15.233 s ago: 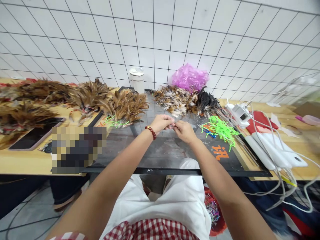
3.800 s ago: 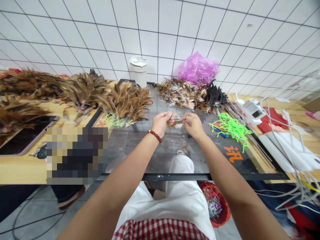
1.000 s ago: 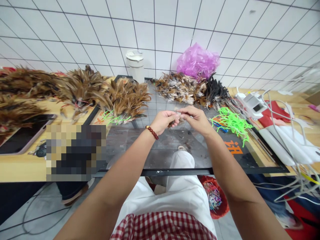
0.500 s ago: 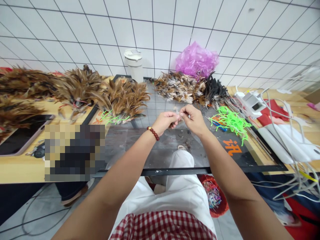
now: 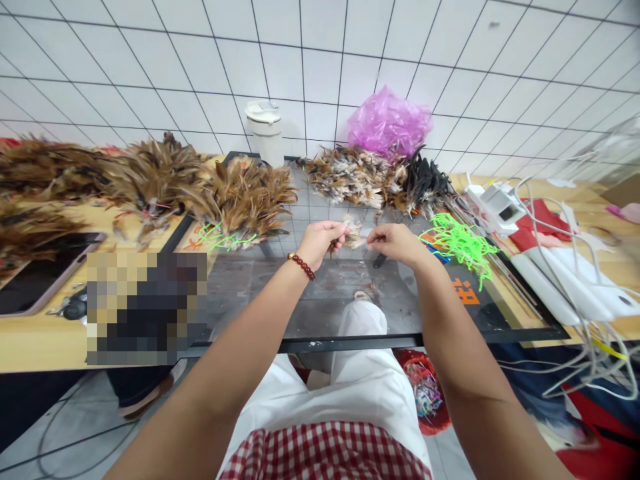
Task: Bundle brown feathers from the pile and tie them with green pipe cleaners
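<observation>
Over the dark glass panel (image 5: 300,313), my left hand (image 5: 320,243) is closed in a pinch on a small pale-brown feather (image 5: 355,235), which sticks out to the right of the fingertips. A beaded bracelet circles that wrist. My right hand (image 5: 397,244) is closed too, thumb and fingertips together at the feather's right end; whatever lies between them is too small to make out. Just under its fingers a short dark strip (image 5: 379,261) shows. Bright green strings (image 5: 463,243) lie in a tangle to its right. Behind both hands sits a heap of mottled feathers (image 5: 350,177).
Brown feather bundles (image 5: 245,193) line the left and back. A white lidded cup (image 5: 265,133) and pink plastic bag (image 5: 390,123) stand against the tiled wall. White power strips and cables (image 5: 565,280) crowd the right. A phone (image 5: 50,273) lies left. Below is a red bin (image 5: 440,420).
My hands have drawn apart, the right one moving rightward and turning palm down. The feather between them now shows more clearly. The left hand has shifted slightly left.
</observation>
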`<state>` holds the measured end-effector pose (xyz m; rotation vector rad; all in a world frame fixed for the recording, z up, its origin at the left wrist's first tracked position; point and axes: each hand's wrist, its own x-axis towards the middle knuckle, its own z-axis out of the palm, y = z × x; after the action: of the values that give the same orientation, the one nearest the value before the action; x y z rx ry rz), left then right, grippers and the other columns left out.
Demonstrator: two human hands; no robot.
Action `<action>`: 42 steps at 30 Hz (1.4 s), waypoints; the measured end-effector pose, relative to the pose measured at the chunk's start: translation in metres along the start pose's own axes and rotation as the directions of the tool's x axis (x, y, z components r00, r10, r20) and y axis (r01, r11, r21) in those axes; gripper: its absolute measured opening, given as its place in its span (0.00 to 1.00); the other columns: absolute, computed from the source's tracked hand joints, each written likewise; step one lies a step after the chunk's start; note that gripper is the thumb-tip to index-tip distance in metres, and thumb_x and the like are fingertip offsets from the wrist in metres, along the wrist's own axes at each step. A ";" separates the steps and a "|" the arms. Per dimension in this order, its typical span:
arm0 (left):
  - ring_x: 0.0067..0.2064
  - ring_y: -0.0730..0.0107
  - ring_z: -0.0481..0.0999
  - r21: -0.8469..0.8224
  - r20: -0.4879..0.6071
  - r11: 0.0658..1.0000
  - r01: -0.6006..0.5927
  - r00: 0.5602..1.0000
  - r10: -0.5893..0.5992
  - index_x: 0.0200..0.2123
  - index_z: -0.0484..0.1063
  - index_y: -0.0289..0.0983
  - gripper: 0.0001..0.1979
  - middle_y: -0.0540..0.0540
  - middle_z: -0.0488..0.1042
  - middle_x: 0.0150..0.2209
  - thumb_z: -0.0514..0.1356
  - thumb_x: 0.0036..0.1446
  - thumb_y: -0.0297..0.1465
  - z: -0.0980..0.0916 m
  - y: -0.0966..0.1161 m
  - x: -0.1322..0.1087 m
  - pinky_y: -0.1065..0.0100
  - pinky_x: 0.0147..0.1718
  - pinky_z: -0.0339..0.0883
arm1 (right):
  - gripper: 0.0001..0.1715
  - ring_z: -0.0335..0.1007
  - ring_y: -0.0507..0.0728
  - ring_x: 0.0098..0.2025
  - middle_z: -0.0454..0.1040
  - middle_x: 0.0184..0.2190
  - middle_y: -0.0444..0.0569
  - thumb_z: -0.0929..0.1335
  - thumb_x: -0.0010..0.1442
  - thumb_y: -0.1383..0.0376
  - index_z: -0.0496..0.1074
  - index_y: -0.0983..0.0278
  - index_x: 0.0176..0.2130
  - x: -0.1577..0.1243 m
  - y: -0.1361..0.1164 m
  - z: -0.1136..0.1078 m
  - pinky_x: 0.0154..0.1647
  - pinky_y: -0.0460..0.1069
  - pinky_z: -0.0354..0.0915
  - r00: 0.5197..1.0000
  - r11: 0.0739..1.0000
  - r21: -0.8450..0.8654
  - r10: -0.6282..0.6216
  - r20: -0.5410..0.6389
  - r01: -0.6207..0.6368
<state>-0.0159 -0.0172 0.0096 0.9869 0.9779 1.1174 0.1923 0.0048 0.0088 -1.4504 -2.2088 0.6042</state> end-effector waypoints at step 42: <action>0.21 0.80 0.65 0.136 -0.132 0.975 -0.176 0.972 0.194 0.25 0.76 0.32 0.12 0.50 0.70 0.19 0.66 0.45 0.37 0.001 -0.006 0.006 0.75 0.22 0.60 | 0.11 0.70 0.54 0.35 0.76 0.31 0.48 0.63 0.56 0.72 0.75 0.64 0.33 -0.003 -0.022 0.001 0.37 0.46 0.60 0.949 0.937 -0.168 -0.315 -0.027 0.306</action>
<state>-0.0126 -0.0122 0.0037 1.1274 1.0987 1.3111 0.1767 -0.0055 0.0205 -1.1367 -2.4224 0.2815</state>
